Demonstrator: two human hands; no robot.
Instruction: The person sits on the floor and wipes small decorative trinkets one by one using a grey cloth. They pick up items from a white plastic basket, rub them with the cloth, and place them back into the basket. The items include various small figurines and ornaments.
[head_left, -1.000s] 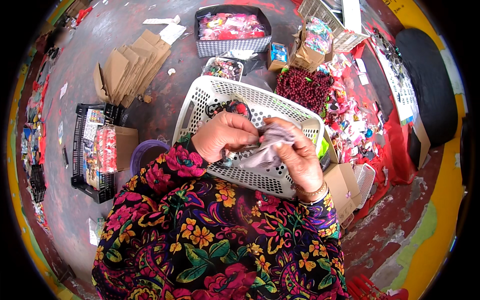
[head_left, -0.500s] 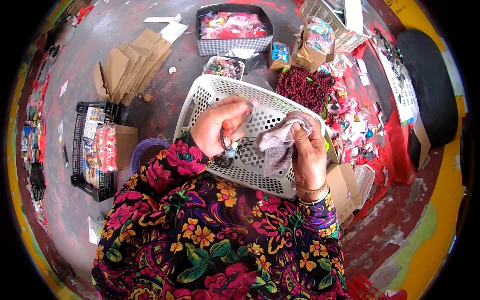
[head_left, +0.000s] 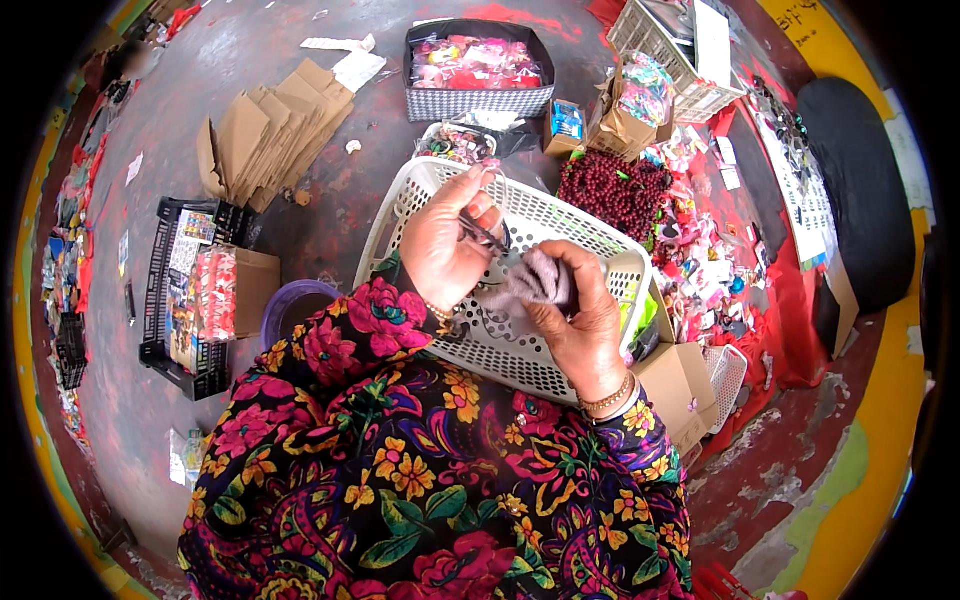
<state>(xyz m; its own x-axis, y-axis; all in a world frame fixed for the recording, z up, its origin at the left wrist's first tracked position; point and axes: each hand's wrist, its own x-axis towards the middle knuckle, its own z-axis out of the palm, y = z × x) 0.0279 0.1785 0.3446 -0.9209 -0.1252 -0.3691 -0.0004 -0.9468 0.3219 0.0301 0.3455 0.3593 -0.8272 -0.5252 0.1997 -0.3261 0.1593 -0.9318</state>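
Over a white perforated plastic basket (head_left: 395,205), both my hands are at work. My right hand (head_left: 588,335) is closed round a bunched greyish-mauve cloth (head_left: 540,278). The fingers of my left hand (head_left: 447,245) are pinched on a thin dark band (head_left: 483,236), and a fine pale loop shows by the fingertips; its exact kind is hard to make out. The cloth is held up close against the band. Dark thin loops lie on the basket's bottom, partly hidden below my hands.
Beyond the basket stand a checked box (head_left: 480,103) of pink packets and a tray of small trinkets (head_left: 455,143). Dark red beads (head_left: 612,195) and an open carton (head_left: 680,395) lie to the right. At left are a purple basin (head_left: 292,308), a black crate (head_left: 165,290) and folded cardboard (head_left: 265,130).
My right hand has moved left and gathered the cloth into a tighter bunch. My left hand has shifted right and up, so the cloth and the band are now close together.
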